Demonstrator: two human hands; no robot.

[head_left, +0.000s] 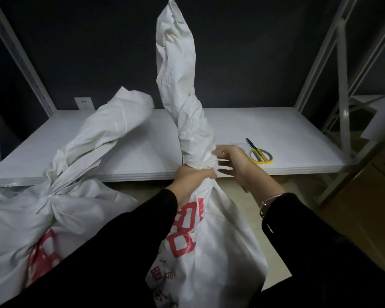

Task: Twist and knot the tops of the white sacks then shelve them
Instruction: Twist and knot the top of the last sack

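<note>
The sack [220,241] stands on the floor against the middle of the shelf's [287,130] front edge, and its twisted top [185,103] rises nearly upright from the neck, straight above both hands. The left hand [192,175] is the nearer, its fingers curled tight round the neck, while the right hand [230,162] lies against the neck's right side with fingers mostly straight and spread, touching rather than clasping as far as the blur shows. Knotting will likely mean bending that long tail down; a second sack [65,218] slumps to the left, and scissors [260,154] lie by the front edge on the right.
</note>
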